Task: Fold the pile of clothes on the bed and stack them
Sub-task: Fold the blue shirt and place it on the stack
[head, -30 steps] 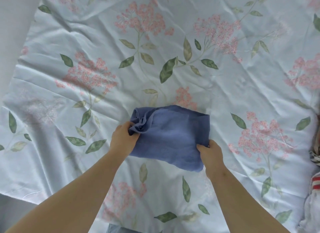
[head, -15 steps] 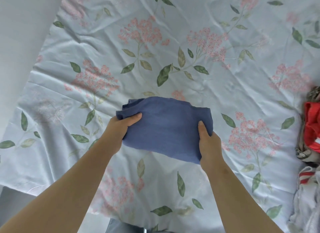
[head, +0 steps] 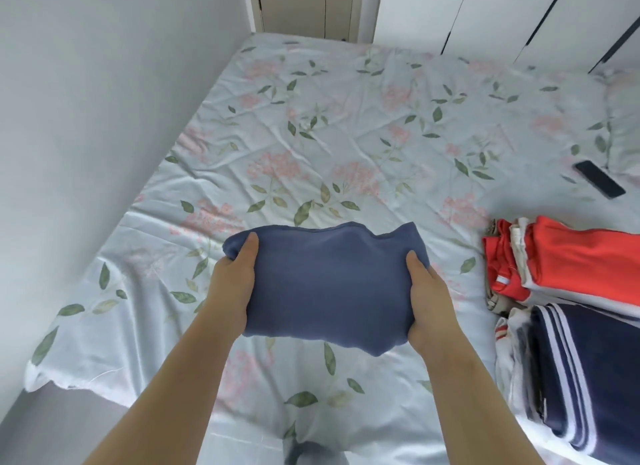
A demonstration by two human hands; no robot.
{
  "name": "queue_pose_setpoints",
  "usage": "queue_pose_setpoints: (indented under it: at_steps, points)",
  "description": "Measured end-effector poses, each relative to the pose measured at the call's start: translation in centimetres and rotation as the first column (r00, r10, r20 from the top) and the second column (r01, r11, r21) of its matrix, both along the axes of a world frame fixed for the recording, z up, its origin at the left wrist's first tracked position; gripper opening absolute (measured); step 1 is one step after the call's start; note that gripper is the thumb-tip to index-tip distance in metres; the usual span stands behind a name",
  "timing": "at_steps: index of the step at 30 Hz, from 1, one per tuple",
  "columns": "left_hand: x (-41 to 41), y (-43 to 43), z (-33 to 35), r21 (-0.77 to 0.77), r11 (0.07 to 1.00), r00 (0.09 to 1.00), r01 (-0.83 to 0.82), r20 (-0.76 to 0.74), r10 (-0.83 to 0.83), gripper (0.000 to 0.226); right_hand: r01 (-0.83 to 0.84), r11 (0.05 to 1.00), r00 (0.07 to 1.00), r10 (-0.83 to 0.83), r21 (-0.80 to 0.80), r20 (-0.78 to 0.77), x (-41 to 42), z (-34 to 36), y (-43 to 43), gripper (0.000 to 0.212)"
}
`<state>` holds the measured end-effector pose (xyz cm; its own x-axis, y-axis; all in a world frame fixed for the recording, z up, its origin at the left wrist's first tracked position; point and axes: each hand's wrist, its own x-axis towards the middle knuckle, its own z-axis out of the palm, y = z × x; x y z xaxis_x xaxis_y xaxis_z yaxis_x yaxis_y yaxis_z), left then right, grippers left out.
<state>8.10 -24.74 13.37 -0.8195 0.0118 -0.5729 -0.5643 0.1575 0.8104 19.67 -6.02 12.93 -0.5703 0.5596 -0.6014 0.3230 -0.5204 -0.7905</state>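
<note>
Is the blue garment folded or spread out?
Folded: the blue garment is a compact bundle held between the left hand and right hand.

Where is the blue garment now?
Head view, centre: blue garment held by left hand and right hand over the bedsheet, left of the folded clothes.

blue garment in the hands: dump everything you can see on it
The blue garment is plain slate-blue cloth, soft and matte like knit cotton, folded into a rough rectangle with a rumpled far edge and a sagging near right corner. No print or label shows. The left hand grips its left edge and the right hand its right, thumbs on top. It looks held just above the floral bed sheet.
</note>
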Motion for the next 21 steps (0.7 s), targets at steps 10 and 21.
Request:
queue_pose_setpoints:
  at_steps: [10,21]
  points:
    - [15.5,-0.8,3.2,0.062,0.992,0.993,0.109,0.029,-0.111,0.030,0.077,0.997,0.997,-0.077,0.013,0.032,17.0,2.4,-1.7,0.024]
    - [27.9,13.2,2.2,0.059,0.970,0.971,0.235,0.026,-0.236,0.037,0.181,0.981,0.980,-0.186,0.069,0.072,31.5,1.9,10.8,0.022]
